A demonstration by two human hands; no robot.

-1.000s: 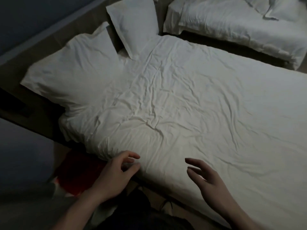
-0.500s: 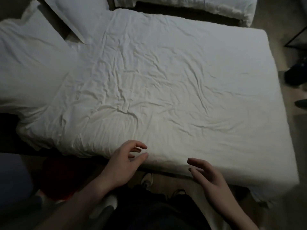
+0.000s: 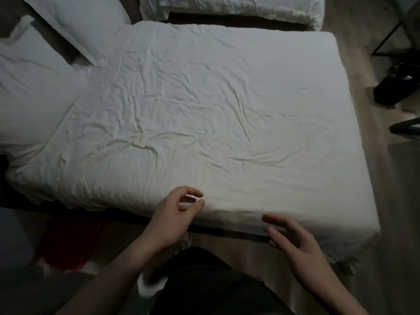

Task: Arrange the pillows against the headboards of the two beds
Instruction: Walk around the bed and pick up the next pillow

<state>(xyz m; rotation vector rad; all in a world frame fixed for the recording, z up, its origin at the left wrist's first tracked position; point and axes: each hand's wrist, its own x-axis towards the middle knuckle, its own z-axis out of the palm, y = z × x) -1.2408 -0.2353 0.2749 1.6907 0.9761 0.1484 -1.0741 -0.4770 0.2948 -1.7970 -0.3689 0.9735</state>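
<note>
Wrinkled white bed, two pillows at left end, second bed beyond. Wood floor. Left hand and right hand loose, empty, over near edge.

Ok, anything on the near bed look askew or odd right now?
Yes. The far pillow lies at a slant, one corner poking onto the sheet; the near pillow lies flatter beside it. The sheet is heavily wrinkled. Both hands, left and right, hold nothing.

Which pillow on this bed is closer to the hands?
The big pillow at the left edge lies closer to the left hand. The other pillow sits farther off, toward the second bed.
</note>
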